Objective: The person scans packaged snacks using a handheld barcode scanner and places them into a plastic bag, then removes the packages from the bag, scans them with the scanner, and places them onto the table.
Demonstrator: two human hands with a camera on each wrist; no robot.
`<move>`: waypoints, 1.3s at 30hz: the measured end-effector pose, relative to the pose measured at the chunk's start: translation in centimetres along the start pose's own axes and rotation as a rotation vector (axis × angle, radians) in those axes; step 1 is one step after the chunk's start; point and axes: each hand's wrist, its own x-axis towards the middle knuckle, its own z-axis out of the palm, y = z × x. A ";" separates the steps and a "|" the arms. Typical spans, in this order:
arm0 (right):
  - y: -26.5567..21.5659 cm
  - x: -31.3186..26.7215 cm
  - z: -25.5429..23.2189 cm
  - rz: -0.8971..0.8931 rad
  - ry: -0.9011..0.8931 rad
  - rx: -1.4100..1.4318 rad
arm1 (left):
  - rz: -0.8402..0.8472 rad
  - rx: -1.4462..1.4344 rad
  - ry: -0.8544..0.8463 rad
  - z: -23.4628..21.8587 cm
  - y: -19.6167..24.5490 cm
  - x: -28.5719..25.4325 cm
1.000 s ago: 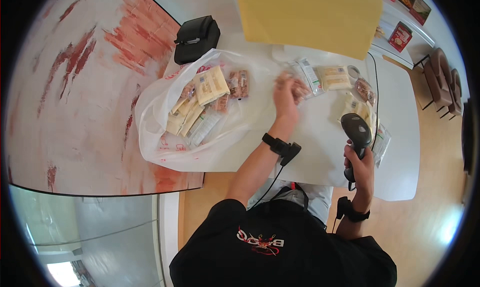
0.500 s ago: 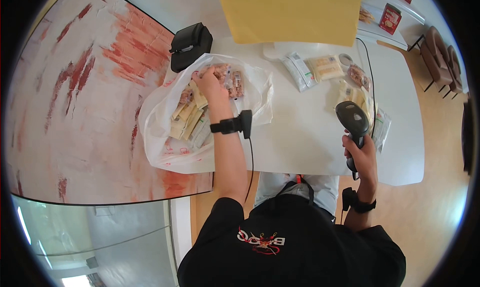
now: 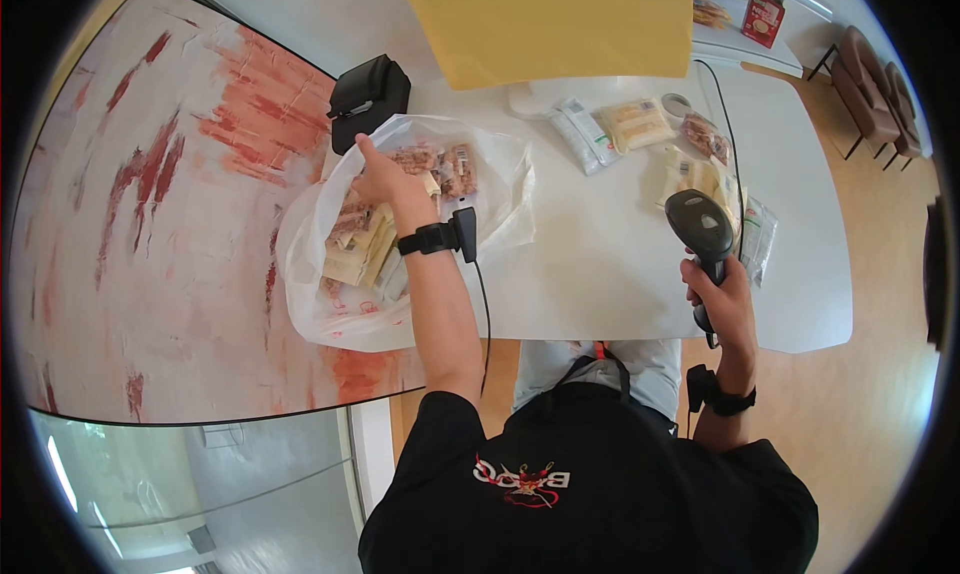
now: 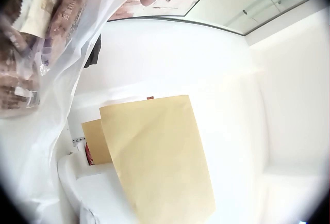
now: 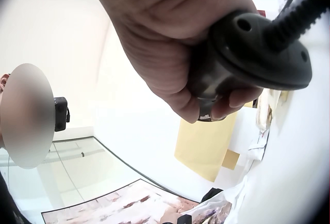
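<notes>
"How's the worktop [image 3: 590, 264] looking?"

"Plastic bag [image 3: 505, 209] open at left, food packets [image 3: 458, 169] inside; left hand [image 3: 393, 184] over it, though whether it grasps anything, I can't tell; right hand [image 3: 733, 299] grips the barcode scanner [image 3: 698, 224] at right; loose packets [image 3: 637, 124] lie beyond, towards the far side."

"Risks?"

"A tug on that thin bag could tear it or spill its contents; swinging the scanner could make its cable [image 3: 737, 164] snag the nearby packets."
</notes>
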 end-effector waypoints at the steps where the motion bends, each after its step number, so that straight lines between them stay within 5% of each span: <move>1: 0.0 0.0 -0.1 0.001 0.001 0.001 | -0.018 0.068 0.086 0.0 0.2 0.0; 5: 0.2 0.0 -0.1 0.000 0.004 0.006 | 0.078 -0.202 -0.050 0.1 -0.8 2.7; 7: 0.2 0.1 -0.2 0.002 0.007 0.010 | 0.028 -0.190 -0.064 0.2 3.9 -1.3; 10: 0.5 0.1 -0.2 0.009 -0.001 0.006 | 0.117 -0.208 -0.213 -0.1 4.8 -1.7; 13: 0.4 0.3 -0.1 0.005 0.008 -0.001 | 0.216 -0.253 0.010 0.2 3.6 -2.5; 17: 1.3 0.4 -0.6 0.011 0.004 -0.006 | 0.028 -0.127 -0.152 -0.5 0.6 -4.3; 21: 1.3 0.3 -0.9 -0.017 0.012 0.041 | -0.346 -0.071 -0.419 -0.8 -4.3 -7.0; 23: 0.9 0.0 -1.2 -0.001 0.039 0.030 | -0.204 0.019 -0.673 -0.9 -5.6 -12.0; 26: 0.4 -0.4 -2.4 -0.037 0.131 -0.018 | -0.354 0.203 -1.258 -0.8 -7.6 -17.9; 29: -0.6 -1.0 -3.9 -0.091 0.261 -0.051 | -0.073 0.476 -1.763 -1.4 -8.9 -24.3; 31: -1.3 -1.3 -5.0 -0.073 0.309 -0.085 | 0.291 0.569 -1.971 -2.1 -9.7 -27.8; 32: -1.4 -1.3 -5.7 -0.099 0.344 -0.107 | 0.527 0.600 -2.024 -2.4 -9.5 -29.4; 33: -1.6 -1.3 -6.2 -0.125 0.376 -0.128 | 0.519 0.589 -2.018 -2.4 -10.0 -30.7; 35: -1.9 -0.8 -7.0 -0.136 0.369 -0.151 | 1.157 0.487 -2.093 -2.3 -11.6 -33.3; 36: -2.0 -0.5 -7.2 -0.128 0.398 -0.212 | 1.152 0.481 -2.080 -2.1 -12.1 -34.8; 38: -2.4 0.4 -7.7 -0.129 0.418 -0.285 | 1.590 0.535 -1.986 -1.4 -12.7 -37.5; 39: -2.6 0.8 -7.9 -0.147 0.407 -0.322 | 1.588 0.533 -1.972 -1.0 -12.7 -38.2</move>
